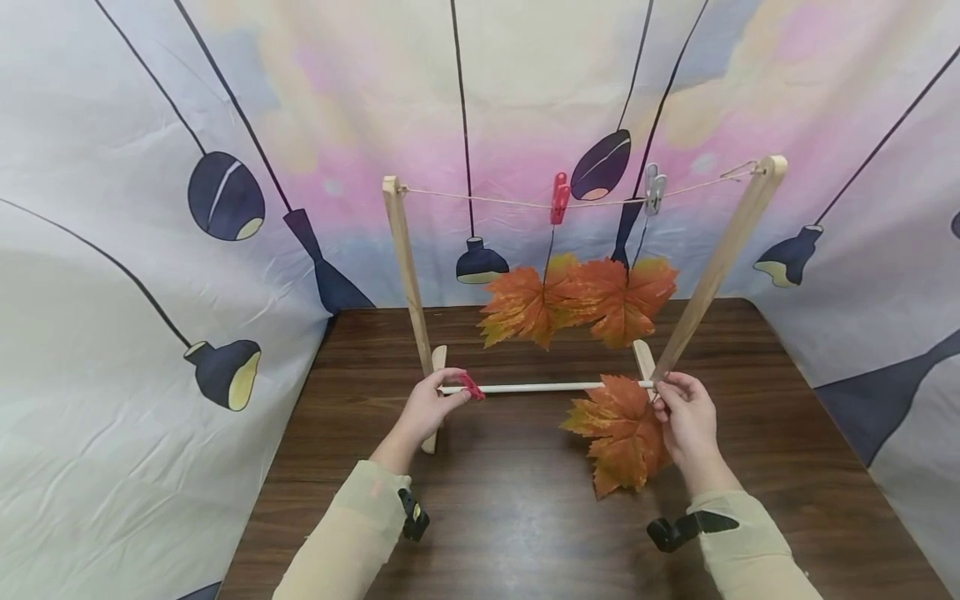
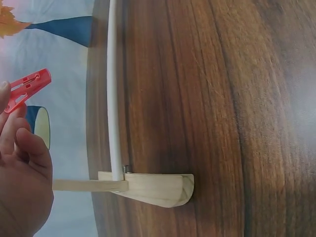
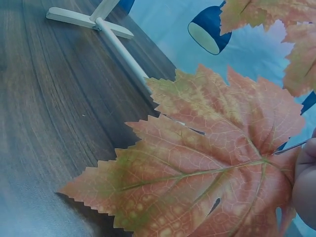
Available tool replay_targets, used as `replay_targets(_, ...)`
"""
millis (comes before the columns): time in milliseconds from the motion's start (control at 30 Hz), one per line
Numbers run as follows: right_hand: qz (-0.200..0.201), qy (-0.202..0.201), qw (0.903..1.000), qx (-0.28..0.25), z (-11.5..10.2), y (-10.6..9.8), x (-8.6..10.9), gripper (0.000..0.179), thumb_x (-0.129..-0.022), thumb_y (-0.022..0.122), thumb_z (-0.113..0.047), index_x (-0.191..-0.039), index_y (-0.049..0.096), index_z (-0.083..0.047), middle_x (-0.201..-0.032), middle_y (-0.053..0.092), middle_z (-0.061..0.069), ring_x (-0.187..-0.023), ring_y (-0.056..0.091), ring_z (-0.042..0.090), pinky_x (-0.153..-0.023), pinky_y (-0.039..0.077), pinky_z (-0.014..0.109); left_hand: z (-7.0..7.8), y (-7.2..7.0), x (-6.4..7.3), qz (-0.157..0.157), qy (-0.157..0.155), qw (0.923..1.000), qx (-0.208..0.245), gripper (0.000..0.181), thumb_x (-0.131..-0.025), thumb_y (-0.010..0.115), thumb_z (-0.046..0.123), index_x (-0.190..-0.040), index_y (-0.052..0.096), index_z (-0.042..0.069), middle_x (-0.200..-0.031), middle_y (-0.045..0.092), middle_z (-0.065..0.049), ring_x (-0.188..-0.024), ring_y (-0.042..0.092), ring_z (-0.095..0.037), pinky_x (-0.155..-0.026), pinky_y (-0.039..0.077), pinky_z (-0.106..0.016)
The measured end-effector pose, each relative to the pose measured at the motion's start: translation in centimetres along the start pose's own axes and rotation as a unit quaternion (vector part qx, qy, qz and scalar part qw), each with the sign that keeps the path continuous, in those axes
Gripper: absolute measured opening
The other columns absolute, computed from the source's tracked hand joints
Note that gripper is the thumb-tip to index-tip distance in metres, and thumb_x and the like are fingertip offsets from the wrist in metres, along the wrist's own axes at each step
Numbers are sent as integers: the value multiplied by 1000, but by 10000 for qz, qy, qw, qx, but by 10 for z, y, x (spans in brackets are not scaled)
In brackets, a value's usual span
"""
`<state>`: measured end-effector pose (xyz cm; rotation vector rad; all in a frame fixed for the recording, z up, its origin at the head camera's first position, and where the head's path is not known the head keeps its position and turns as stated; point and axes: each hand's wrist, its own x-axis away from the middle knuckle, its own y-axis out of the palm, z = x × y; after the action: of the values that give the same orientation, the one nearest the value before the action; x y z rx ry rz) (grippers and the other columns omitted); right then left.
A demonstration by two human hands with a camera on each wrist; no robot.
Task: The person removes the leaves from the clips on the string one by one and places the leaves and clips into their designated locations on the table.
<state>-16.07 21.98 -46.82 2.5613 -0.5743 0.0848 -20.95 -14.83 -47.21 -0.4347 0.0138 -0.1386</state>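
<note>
My left hand (image 1: 424, 415) pinches a red clothespin (image 1: 471, 385) in front of the stand's left foot; the left wrist view shows that clothespin (image 2: 28, 90) at the fingertips. My right hand (image 1: 688, 414) pinches the thin stem of an orange maple leaf (image 1: 622, 433), which hangs to the left of the fingers. That leaf (image 3: 217, 163) fills much of the right wrist view. Behind the hands, a string (image 1: 480, 198) runs between two wooden posts. A red clothespin (image 1: 559, 198) and a grey clothespin (image 1: 655, 190) on it each hold a leaf by its stem, one leaf (image 1: 525, 304) partly overlapped by the other leaf (image 1: 626, 300).
The left post (image 1: 408, 275) and right post (image 1: 720, 258) stand on wooden feet, joined low down by a white rod (image 1: 536, 387). A dark wood table (image 1: 495, 517) carries the stand. Behind it hangs a cloth backdrop (image 1: 360, 100) printed with lamps.
</note>
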Motion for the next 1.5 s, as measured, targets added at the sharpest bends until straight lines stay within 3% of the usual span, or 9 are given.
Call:
replay_targets(333, 292, 104, 9995, 75, 4, -10, -1, 15, -93, 48, 7, -99, 46, -7, -68, 54, -1, -47, 48, 6, -41, 35, 15, -15, 10, 0, -18, -132, 9997, 224, 38, -84, 71, 15, -120, 59, 8, -105, 63, -5, -57, 46, -15, -47, 38, -26)
replay_targets(700, 493, 145, 9985, -169, 10, -19, -1, 17, -92, 50, 7, -98, 47, -9, -74, 57, 0, -48, 48, 5, -41, 34, 14, -37, 17, 3, 83, 44, 10000, 14, 33, -83, 71, 8, -114, 61, 7, -105, 65, -8, -55, 43, -15, -47, 39, -25)
replay_targets(833, 646, 261, 9963, -505, 11, -22, -2, 17, -93, 49, 6, -98, 46, -9, -75, 56, 2, -50, 46, 6, -41, 34, 15, -45, 18, 2, 134, 208, 9997, -75, 34, -82, 72, 7, -114, 62, 6, -104, 66, -8, -74, 54, -20, -60, 41, -27)
replay_targets(1000, 813, 401, 9925, -821, 11, -27, -2, 18, -92, 50, 6, -98, 45, -10, -75, 56, 3, -51, 45, 7, -42, 33, 16, -52, 19, 2, 153, 339, 9993, 13, 34, -82, 71, 4, -114, 60, 0, -103, 67, -12, -107, 55, -28, -88, 39, -46)
replay_targets(1067, 855, 440, 9915, -876, 12, -29, -2, 18, -92, 50, 6, -98, 45, -10, -76, 56, 2, -52, 45, 7, -43, 33, 16, -54, 19, 3, 165, 318, 9994, 15, 34, -82, 70, 3, -114, 59, -1, -103, 66, -13, -109, 54, -31, -92, 37, -52)
replay_targets(1300, 1162, 631, 9843, -1169, 14, -36, -4, 19, -91, 52, 7, -98, 46, -10, -76, 55, 4, -50, 44, 9, -42, 32, 18, -61, 19, 5, 153, 220, 9996, -85, 34, -83, 70, 5, -114, 59, 1, -103, 67, -12, -109, 54, -30, -93, 36, -52)
replay_targets(1500, 1277, 648, 9852, -940, 18, -41, -4, 19, -92, 50, 6, -101, 43, -10, -80, 52, 1, -52, 45, 8, -42, 33, 18, -64, 20, 6, 218, 138, 9993, -259, 31, -82, 71, 5, -111, 61, 5, -102, 67, -11, -104, 55, -28, -87, 41, -49)
